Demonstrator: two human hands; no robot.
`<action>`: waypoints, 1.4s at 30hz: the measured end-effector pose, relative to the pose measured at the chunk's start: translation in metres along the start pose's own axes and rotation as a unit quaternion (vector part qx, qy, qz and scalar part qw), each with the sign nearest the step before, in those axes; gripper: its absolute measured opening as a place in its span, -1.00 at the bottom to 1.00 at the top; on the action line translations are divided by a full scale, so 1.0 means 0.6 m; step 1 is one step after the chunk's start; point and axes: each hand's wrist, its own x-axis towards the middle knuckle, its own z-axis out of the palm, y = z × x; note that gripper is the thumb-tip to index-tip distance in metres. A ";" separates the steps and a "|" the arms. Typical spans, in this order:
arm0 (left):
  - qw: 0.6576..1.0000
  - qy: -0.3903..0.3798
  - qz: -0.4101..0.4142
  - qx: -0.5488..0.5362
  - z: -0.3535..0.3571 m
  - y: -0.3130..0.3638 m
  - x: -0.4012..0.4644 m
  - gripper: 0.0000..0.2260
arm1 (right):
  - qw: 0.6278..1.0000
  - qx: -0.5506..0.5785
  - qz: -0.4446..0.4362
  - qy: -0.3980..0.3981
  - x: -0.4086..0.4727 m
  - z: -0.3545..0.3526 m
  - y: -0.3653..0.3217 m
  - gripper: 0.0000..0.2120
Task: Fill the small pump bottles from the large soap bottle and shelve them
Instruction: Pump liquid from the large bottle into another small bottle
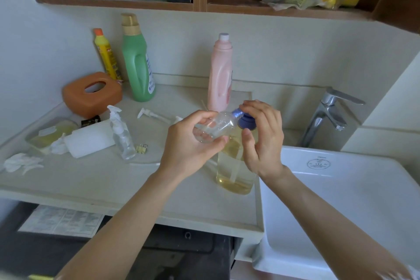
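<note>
Over the counter (109, 179), left hand (193, 143) grips small bottle (214, 127) (tilted), right hand (263, 141) pinching blue cap (244, 119).

head view: one wide-angle camera worn on the head | faces forward and down over the counter (95, 179) | close above both forearms | takes in shelf (127, 3) at top, sink (341, 191) at right | edges bend from the wide lens
</note>
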 end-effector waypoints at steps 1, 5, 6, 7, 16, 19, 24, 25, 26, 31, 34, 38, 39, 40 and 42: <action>1.000 0.002 0.004 0.005 0.000 0.001 0.001 -0.62 | 1.000 -0.005 0.000 -0.007 0.003 -0.003 -0.003 -0.64; 1.000 0.014 0.020 -0.010 -0.003 0.014 0.003 -0.63 | 0.999 -0.019 -0.016 -0.035 0.032 -0.026 -0.006 -0.63; 1.000 0.014 0.024 -0.011 -0.003 0.017 0.004 -0.65 | 0.999 -0.018 -0.014 -0.036 0.040 -0.031 -0.005 -0.63; 0.999 0.015 0.026 -0.011 -0.003 0.019 0.005 -0.65 | 0.999 -0.016 -0.013 -0.037 0.047 -0.035 -0.005 -0.64; 0.999 0.022 0.029 -0.027 0.002 0.015 -0.001 -0.65 | 1.000 0.012 0.009 0.023 0.023 -0.009 -0.013 -0.61; 1.000 0.016 0.007 -0.027 0.005 0.001 -0.003 -0.60 | 0.999 0.019 0.033 0.030 0.017 -0.002 -0.010 -0.49; 1.000 0.006 -0.004 -0.017 0.004 -0.003 -0.004 -0.61 | 0.999 0.008 0.047 0.025 0.015 -0.002 -0.012 -0.70; 1.000 0.004 -0.003 -0.015 0.004 -0.001 -0.003 -0.61 | 0.999 0.004 0.047 0.017 0.018 -0.004 -0.012 -0.70; 1.000 0.003 -0.001 -0.015 0.003 0.001 -0.003 -0.62 | 0.999 -0.001 0.042 0.006 0.020 -0.008 -0.013 -0.70; 1.000 0.014 0.015 -0.023 0.001 0.018 0.000 -0.64 | 0.999 -0.023 0.002 -0.034 0.051 -0.033 -0.011 -0.69; 0.999 0.013 0.019 -0.028 0.002 0.020 0.001 -0.64 | 0.999 -0.012 -0.012 -0.036 0.053 -0.039 -0.004 -0.69; 0.999 0.014 0.023 -0.035 0.004 0.015 0.002 -0.63 | 0.999 -0.011 -0.017 -0.036 0.029 -0.022 -0.003 -0.63; 0.999 0.012 0.022 -0.034 0.004 0.012 0.002 -0.63 | 0.999 -0.017 -0.020 -0.034 0.022 -0.016 -0.003 -0.62; 0.999 0.011 0.021 -0.030 0.003 0.008 0.002 -0.63 | 0.999 -0.021 -0.019 -0.029 0.016 -0.009 -0.003 -0.60; 0.999 0.007 0.016 -0.027 0.003 0.002 0.001 -0.63 | 0.999 -0.028 -0.009 -0.022 0.008 -0.003 0.000 -0.56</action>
